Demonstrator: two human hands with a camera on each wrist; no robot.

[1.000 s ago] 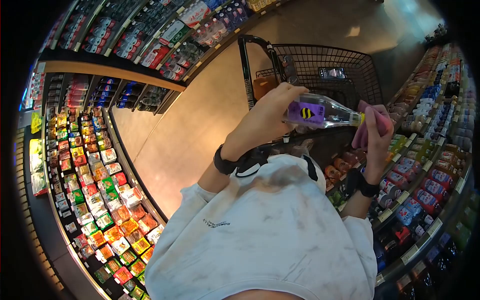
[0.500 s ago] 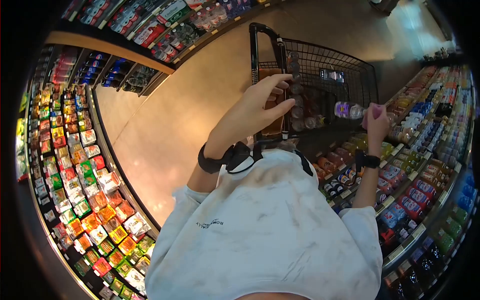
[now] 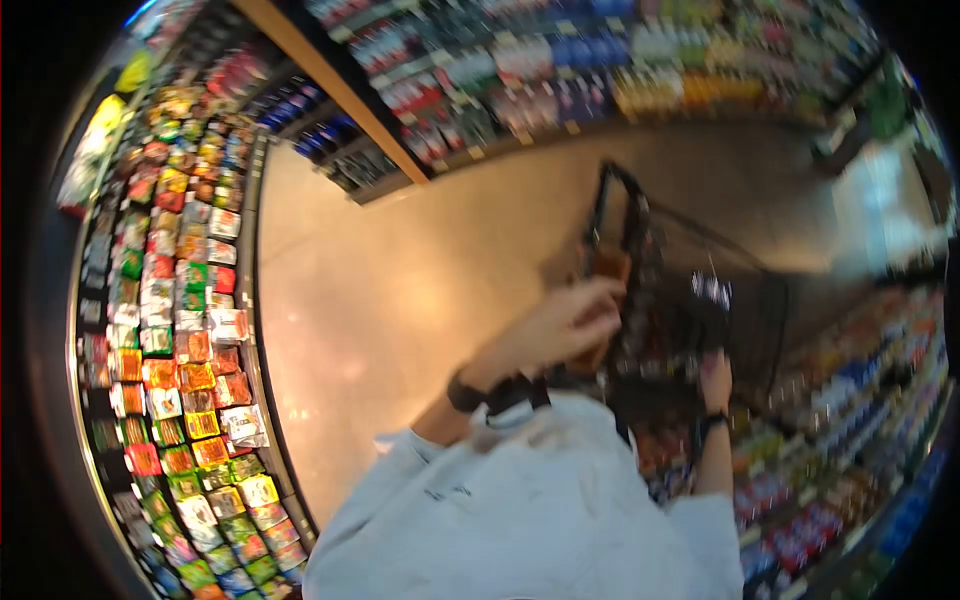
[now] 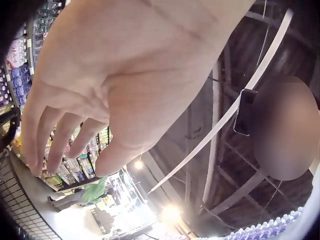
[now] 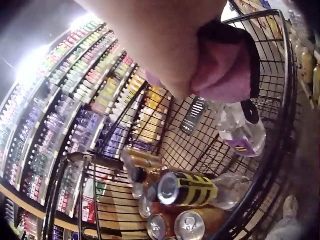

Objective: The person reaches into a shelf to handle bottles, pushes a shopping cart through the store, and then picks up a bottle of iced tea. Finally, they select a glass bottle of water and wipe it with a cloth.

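Observation:
My right hand (image 3: 715, 380) reaches down over the black wire shopping cart (image 5: 286, 75). It grips a purple cloth (image 5: 222, 70), and a clear bottle with a purple label (image 5: 242, 132) hangs by its neck from the cloth. The neck itself is hidden in the cloth. In the cart below lie a clear bottle with a yellow-and-black label (image 5: 195, 190) and several drink cans (image 5: 190, 225). My left hand (image 3: 565, 325) hovers near the cart's handle end, and its fingers hang loosely bent with nothing in them in the left wrist view.
Shelves of bottled drinks (image 3: 850, 420) run close along the right side. Packaged snacks (image 3: 200, 370) fill a sloped display on the left. More drink shelves (image 3: 520, 90) stand across the aisle floor (image 3: 340, 290). A person in green (image 3: 885, 110) is at the far right.
My left hand has let go of the bottle and drawn back toward the cart handle. The right hand has carried bottle and cloth away from the shelf, down over the cart. The head view has turned.

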